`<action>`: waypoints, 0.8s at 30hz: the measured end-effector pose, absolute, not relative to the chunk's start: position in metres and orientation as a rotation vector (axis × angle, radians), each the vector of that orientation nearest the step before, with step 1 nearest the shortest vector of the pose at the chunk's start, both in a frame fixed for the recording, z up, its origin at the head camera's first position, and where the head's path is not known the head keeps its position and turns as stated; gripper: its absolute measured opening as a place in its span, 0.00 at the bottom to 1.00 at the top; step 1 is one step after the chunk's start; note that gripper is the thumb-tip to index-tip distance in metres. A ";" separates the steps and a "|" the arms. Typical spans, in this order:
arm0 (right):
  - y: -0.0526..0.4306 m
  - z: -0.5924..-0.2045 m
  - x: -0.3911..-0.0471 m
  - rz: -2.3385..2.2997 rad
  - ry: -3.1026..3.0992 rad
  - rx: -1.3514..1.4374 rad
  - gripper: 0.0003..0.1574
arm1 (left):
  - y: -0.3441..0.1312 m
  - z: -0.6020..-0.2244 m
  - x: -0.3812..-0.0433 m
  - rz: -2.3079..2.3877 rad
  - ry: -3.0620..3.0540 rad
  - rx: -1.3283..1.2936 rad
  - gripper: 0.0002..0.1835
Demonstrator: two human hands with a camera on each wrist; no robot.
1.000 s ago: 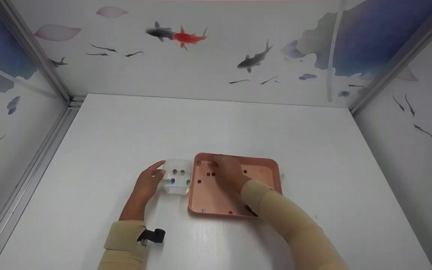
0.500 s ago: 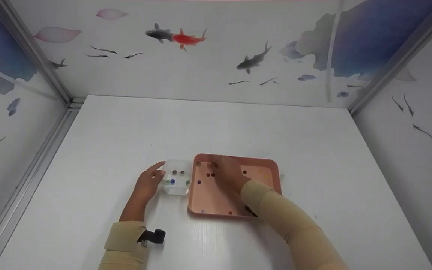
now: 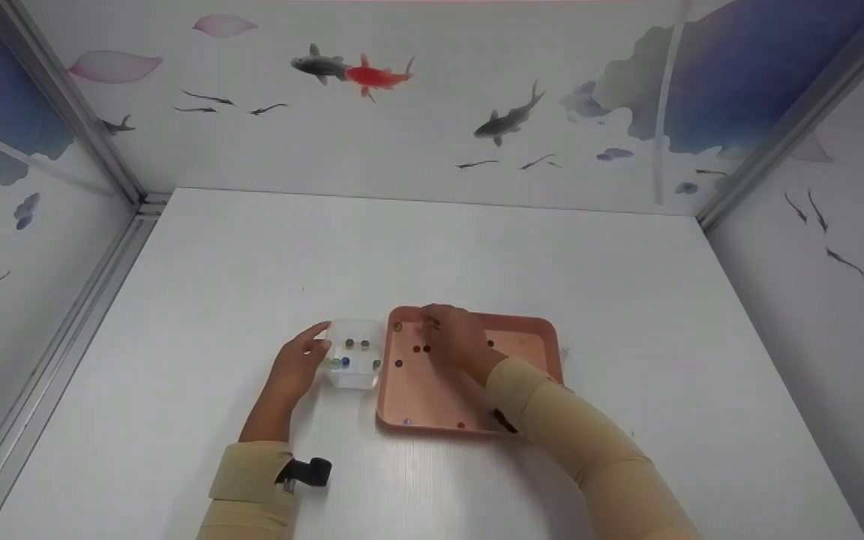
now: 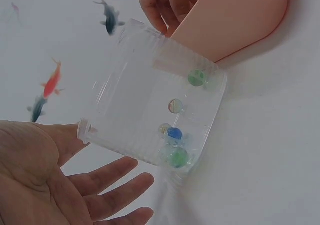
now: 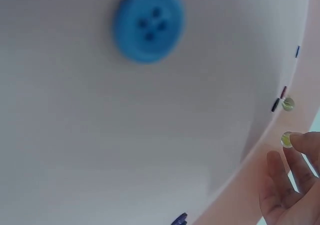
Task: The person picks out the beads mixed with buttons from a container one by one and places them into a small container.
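Observation:
My right hand (image 3: 458,337) is over the far left part of the pink tray (image 3: 432,397). In the right wrist view its thumb and index finger pinch a clear yellowish marble (image 5: 286,139). Another marble (image 5: 288,104) lies in the tray beside small flat buttons, one of them dark (image 5: 275,105). My left hand (image 3: 298,366) rests with fairly straight fingers at the left side of a clear plastic box (image 4: 135,95). Inside the box are several marbles, including a blue one (image 4: 174,134) and a green one (image 4: 179,157).
The box stands against the tray's left side on the white table (image 3: 439,255). A blue four-hole button (image 5: 149,25) looms near the right wrist camera. Yellow discs (image 3: 523,342) and a reddish one (image 3: 461,425) lie in the tray. Printed walls (image 3: 432,135) enclose the table.
My right hand has risen slightly from the tray's far left area, and its fingertips now show near the far rim. My left hand and the box have stayed in place.

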State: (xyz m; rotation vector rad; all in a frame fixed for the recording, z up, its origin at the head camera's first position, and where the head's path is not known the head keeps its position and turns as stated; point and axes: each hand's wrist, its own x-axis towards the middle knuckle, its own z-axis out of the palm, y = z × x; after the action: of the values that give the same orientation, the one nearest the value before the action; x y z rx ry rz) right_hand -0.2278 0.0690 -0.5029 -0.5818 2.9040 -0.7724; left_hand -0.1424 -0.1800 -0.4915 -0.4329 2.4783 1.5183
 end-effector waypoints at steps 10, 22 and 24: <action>0.074 -0.491 -0.233 -1.012 2.841 -0.532 0.19 | -0.180 -0.491 -0.143 1.542 2.476 -0.434 0.24; 0.084 -0.485 -0.240 -1.297 2.795 -0.484 0.19 | -0.179 -0.491 -0.142 1.527 2.492 -0.429 0.24; 0.084 -0.483 -0.241 -1.341 2.783 -0.468 0.19 | -0.179 -0.491 -0.142 1.536 2.474 -0.438 0.25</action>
State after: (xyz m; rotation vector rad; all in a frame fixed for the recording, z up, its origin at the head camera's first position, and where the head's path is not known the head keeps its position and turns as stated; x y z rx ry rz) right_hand -0.2414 0.0841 -0.4833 -0.4676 2.7829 -1.3406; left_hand -0.1424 -0.1794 -0.4910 -0.4379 2.4738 1.5358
